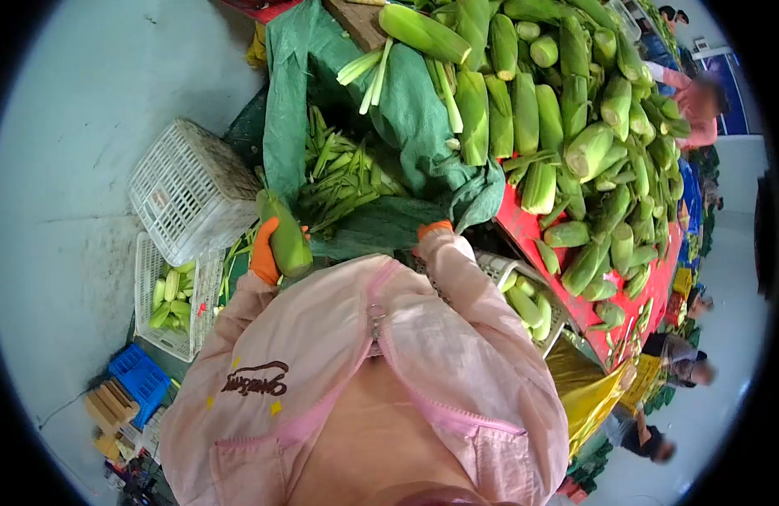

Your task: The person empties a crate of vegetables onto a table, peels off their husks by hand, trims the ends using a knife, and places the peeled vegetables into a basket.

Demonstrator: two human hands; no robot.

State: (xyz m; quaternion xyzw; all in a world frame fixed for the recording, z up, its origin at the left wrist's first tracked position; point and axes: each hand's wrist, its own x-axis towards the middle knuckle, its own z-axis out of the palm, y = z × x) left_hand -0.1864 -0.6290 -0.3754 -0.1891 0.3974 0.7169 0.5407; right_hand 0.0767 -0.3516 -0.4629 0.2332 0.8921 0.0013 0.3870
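An unhusked ear of corn (284, 240) is in my left hand (264, 253), which wears an orange glove and is closed around its side. Also gloved in orange, my right hand (436, 228) is at the near rim of a green mesh sack (406, 126); its fingers are mostly hidden, so whether it grips the sack is unclear. Stripped green husk leaves (343, 173) lie inside the sack, in front of me. Many green ears of corn (587, 152) are heaped on a red table (533, 223) to the right.
On the left, a white crate (187, 190) leans above another white crate (166, 337) holding pale ears. A further crate with peeled ears (528, 308) stands by my right arm. Blue crates (140, 379) are lower left. Several people (697, 110) are along the right.
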